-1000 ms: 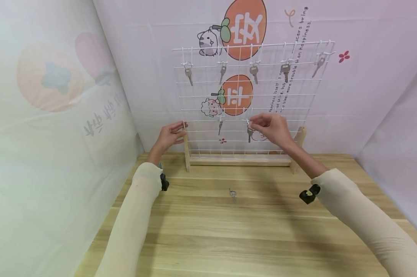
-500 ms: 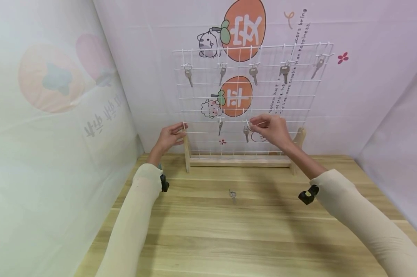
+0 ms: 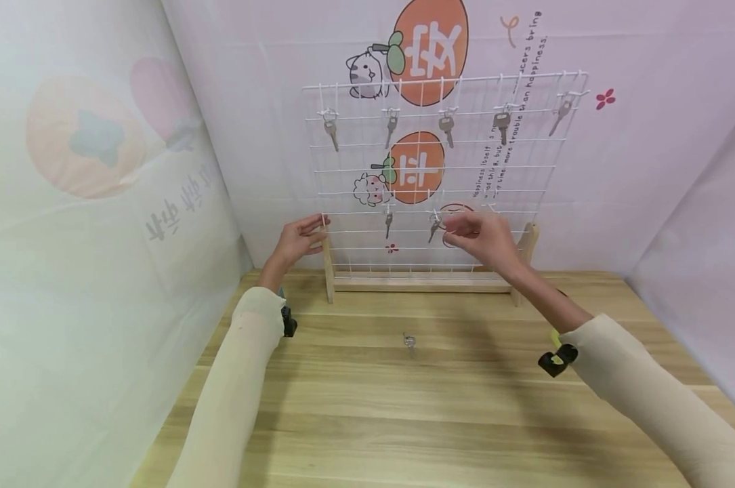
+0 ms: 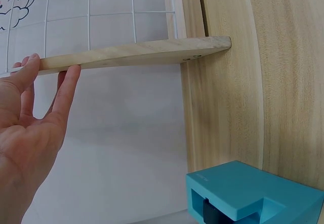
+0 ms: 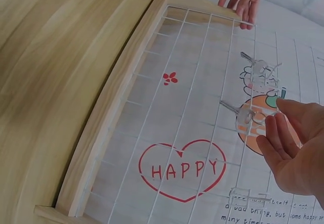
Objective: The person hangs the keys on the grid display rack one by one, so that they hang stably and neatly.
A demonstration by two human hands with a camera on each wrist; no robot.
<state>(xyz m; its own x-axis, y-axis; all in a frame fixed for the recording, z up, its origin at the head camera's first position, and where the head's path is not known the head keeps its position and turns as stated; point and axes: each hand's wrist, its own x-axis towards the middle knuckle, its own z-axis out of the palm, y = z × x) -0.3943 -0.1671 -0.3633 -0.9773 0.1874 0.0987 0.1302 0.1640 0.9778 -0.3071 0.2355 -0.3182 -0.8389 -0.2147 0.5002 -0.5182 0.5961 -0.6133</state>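
Observation:
A white wire grid rack on a wooden stand is at the back of the table. Several keys hang along its upper row. Two keys hang on the lower row, one at the left and one at the middle. My right hand hovers just right of the middle key, fingers relaxed and holding nothing. The straight fingers of my left hand rest against the rack's left wooden post. A loose key lies on the table.
The wooden table runs out towards me in front of the rack. Printed cloth walls close in at the left, back and right. A teal block shows at the bottom of the left wrist view.
My right hand let go of the middle lower key and drew back a little to the right and down. The key now hangs tilted on its hook. My left hand stayed put.

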